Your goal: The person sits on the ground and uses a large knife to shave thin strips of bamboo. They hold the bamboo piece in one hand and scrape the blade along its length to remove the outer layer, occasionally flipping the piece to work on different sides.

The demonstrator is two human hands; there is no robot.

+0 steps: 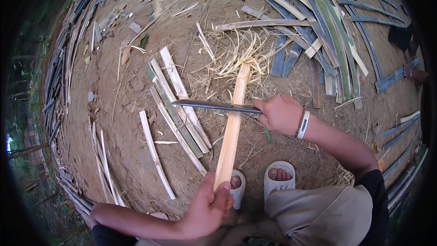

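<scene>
My left hand (pixel 207 207) is closed round the near end of a pale bamboo strip (pixel 229 148), which slants away from me over the ground. In my right hand (pixel 282 115) is the handle of a long dark knife (pixel 205 105), its handle hidden by my fingers. The blade points left and lies across the strip at about mid-length. Beyond the blade, the strip's far end reaches a heap of thin curled shavings (pixel 248 57).
Split bamboo strips (pixel 175 105) lie left of centre. A pile of green and grey slats (pixel 325 36) spreads at the far right. Poles (pixel 59 77) line the left edge. My sandalled feet (pixel 279 177) are close by. Another person's hand (pixel 415 74) touches a slat at the right.
</scene>
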